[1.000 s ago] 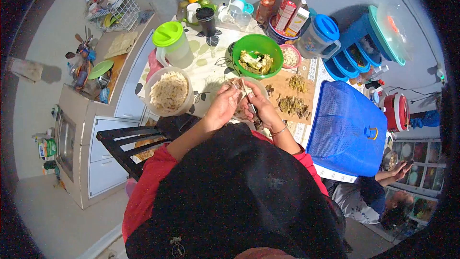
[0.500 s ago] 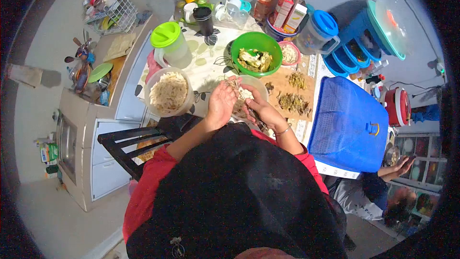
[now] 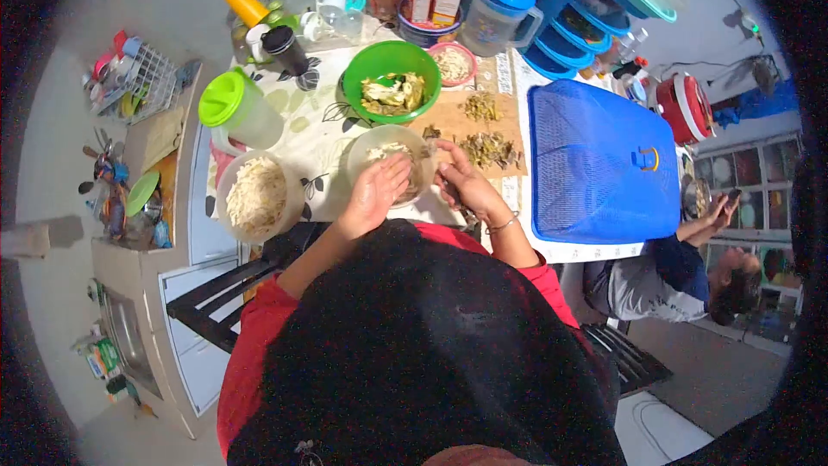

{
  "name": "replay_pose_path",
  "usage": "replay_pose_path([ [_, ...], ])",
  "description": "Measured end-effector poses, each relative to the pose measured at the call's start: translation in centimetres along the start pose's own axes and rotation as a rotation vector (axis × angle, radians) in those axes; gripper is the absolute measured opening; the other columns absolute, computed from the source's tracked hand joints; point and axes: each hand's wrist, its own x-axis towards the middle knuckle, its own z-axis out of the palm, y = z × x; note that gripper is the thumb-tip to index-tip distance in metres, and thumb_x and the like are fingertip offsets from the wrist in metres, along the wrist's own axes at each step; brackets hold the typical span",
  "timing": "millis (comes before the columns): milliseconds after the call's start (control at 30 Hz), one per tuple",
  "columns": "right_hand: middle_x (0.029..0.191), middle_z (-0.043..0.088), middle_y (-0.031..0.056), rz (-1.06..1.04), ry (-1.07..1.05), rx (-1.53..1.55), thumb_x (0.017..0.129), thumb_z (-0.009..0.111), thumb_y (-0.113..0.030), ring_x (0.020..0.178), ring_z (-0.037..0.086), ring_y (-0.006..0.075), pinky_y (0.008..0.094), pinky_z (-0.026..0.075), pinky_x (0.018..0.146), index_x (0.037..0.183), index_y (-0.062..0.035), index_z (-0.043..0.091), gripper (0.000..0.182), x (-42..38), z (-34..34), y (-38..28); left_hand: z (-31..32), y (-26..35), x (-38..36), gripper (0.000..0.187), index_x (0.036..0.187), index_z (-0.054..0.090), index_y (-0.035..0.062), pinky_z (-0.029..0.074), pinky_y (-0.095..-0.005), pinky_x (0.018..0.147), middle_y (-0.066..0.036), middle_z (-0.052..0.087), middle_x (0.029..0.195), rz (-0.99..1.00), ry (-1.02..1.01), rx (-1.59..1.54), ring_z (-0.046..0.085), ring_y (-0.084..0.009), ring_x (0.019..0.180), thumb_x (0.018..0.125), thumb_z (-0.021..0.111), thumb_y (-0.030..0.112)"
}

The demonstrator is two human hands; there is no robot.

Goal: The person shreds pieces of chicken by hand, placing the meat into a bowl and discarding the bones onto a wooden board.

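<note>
Open cloth (image 3: 326,148) between tub (image 3: 295,198) and hands (image 3: 379,192) — green bowl (image 3: 354,93) blocks ahead

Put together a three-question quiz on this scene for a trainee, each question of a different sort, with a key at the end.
1. True or false: the left hand is clenched in a tight fist.
2. Multiple choice: what colour is the lid of the tall translucent plastic pitcher beside the round translucent tub of pale shreds?
A) Red
B) Lime green
C) Black
3. Fill in the blank: the flat tan board bearing brownish-green shreds lies nearer to the person's ____ hand.

Key:
1. False; the left hand has its fingers stretched out over a round translucent plastic bowl.
2. B
3. right
</note>
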Motion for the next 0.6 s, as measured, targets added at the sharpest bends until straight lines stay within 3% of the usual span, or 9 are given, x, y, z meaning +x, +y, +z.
replay_pose_path([
  [133,0.071,0.047,0.0005,0.138,0.276,-0.111,0.096,0.040,-0.020,0.050,0.042,0.0081,0.0214,0.034,0.040,0.133,-0.0202,0.033,0.038,-0.1,-5.4,2.3,-2.1,-0.5,1.4,0.050,0.133,0.037,0.0031,0.028,-0.0373,0.106,-0.013,0.041,0.136,-0.050,-0.007,0.140,0.036,-0.0241,0.128,0.091,0.045,0.029],
  [167,0.067,0.047,0.0013,0.054,0.281,-0.154,0.096,0.040,-0.020,0.049,0.042,0.0086,0.0228,0.035,0.039,0.133,-0.0199,0.033,0.038,1.3,-8.0,5.3,-2.5,-0.5,1.6,0.048,0.132,0.038,0.0030,0.030,-0.0372,0.104,-0.013,0.042,0.135,-0.046,0.003,0.130,0.038,-0.0241,0.126,0.091,0.045,0.027],
  [300,0.065,0.047,0.0024,0.167,0.414,-0.267,0.096,0.041,-0.019,0.047,0.041,0.0100,0.0249,0.035,0.039,0.134,-0.0177,0.031,0.040,2.2,-9.8,6.9,-2.7,0.0,2.2,0.039,0.126,0.043,0.0025,0.037,-0.0360,0.099,-0.012,0.048,0.128,-0.017,0.051,0.133,0.045,-0.0237,0.120,0.091,0.046,0.020],
  [367,0.067,0.051,0.0058,-0.055,0.500,-0.528,0.095,0.043,-0.018,0.051,0.047,0.0146,0.0307,0.039,0.043,0.132,-0.0151,0.031,0.039,3.4,-11.1,9.2,-2.5,0.6,2.3,0.035,0.122,0.046,0.0024,0.038,-0.0353,0.098,-0.012,0.051,0.123,0.023,0.072,0.172,0.048,-0.0232,0.117,0.091,0.047,0.018],
  [433,0.076,0.058,0.0196,-0.284,0.676,-0.822,0.092,0.045,-0.015,0.068,0.059,0.0332,0.0434,0.045,0.060,0.125,-0.0095,0.032,0.036,5.9,-13.4,14.2,-2.4,1.3,2.4,0.031,0.118,0.049,0.0026,0.039,-0.0350,0.097,-0.011,0.054,0.119,0.070,0.090,0.227,0.050,-0.0228,0.114,0.090,0.048,0.016],
  [533,0.086,0.058,0.0292,-0.093,0.554,-0.875,0.091,0.046,-0.014,0.086,0.057,0.0458,0.0475,0.044,0.074,0.119,-0.0073,0.035,0.031,4.7,-11.9,11.7,-2.4,1.8,3.1,0.028,0.116,0.051,0.0027,0.041,-0.0337,0.093,-0.011,0.057,0.115,0.118,0.167,0.272,0.054,-0.0220,0.109,0.092,0.046,0.016],
  [567,0.089,0.057,0.0307,-0.206,0.541,-0.891,0.091,0.046,-0.014,0.091,0.053,0.0491,0.0468,0.043,0.075,0.119,-0.0069,0.036,0.030,5.0,-11.9,12.3,-2.5,2.0,3.3,0.028,0.116,0.051,0.0024,0.042,-0.0328,0.092,-0.012,0.058,0.114,0.141,0.171,0.283,0.055,-0.0215,0.108,0.092,0.045,0.016],
  [600,0.089,0.057,0.0300,-0.176,0.547,-0.886,0.091,0.046,-0.014,0.091,0.054,0.0483,0.0465,0.044,0.075,0.118,-0.0069,0.037,0.030,4.9,-11.6,12.0,-2.4,2.2,3.4,0.028,0.116,0.051,0.0021,0.043,-0.0318,0.090,-0.012,0.058,0.112,0.166,0.175,0.293,0.056,-0.0210,0.106,0.093,0.045,0.016],
])
